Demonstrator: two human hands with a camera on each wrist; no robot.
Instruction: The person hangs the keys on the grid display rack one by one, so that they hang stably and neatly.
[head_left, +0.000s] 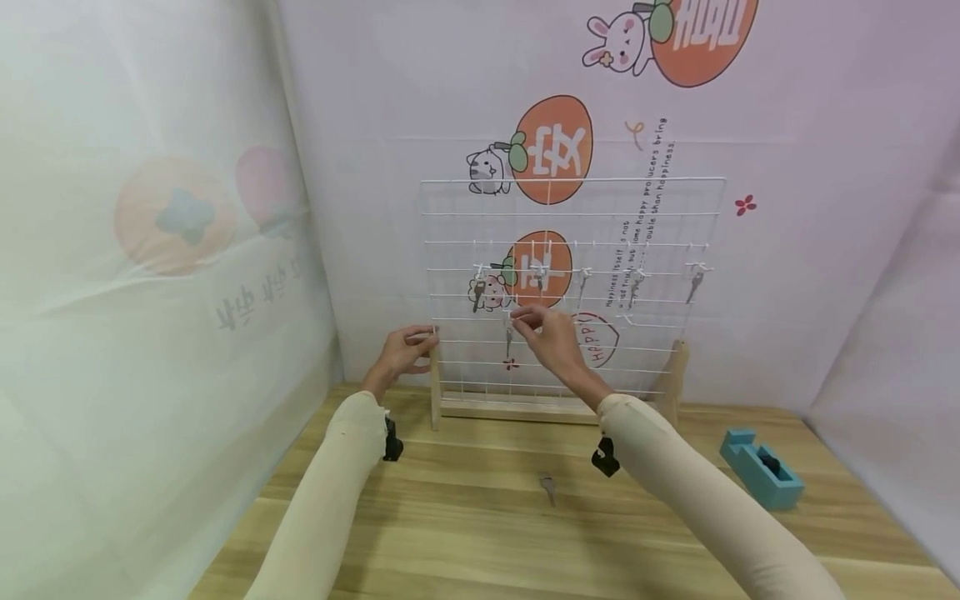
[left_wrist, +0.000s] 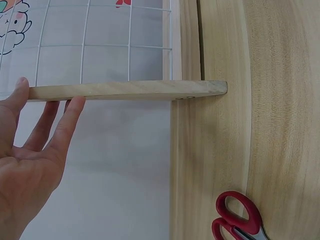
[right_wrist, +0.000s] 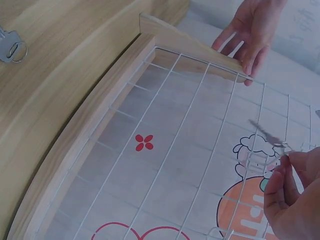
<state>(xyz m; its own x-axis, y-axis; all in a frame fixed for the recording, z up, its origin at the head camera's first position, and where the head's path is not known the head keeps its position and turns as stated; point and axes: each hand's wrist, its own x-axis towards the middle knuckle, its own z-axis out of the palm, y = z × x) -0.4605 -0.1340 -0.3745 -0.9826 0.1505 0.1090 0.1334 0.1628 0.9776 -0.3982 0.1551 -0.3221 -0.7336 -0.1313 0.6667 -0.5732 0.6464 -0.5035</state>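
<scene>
A white wire grid rack [head_left: 573, 178] stands in a wooden base at the back of a wooden table [head_left: 465, 533]. My right hand [head_left: 528, 321] pinches a small metal key [right_wrist: 264, 130] at a white hook on one of the grid's wires, and the key hangs just below my fingertips [right_wrist: 280, 175]. My left hand [head_left: 408, 348] is at the rack's left wooden post [left_wrist: 125, 90], thumb on one side and straight fingers [left_wrist: 65, 120] on the other. Several more keys [head_left: 695, 283] hang from hooks along a higher wire.
One loose key [head_left: 548, 487] lies on the table in front of the rack. A blue tape dispenser [head_left: 759, 472] sits at the right. Red-handled scissors [left_wrist: 235, 220] lie on the wood near the post. Printed fabric walls enclose the back and sides.
</scene>
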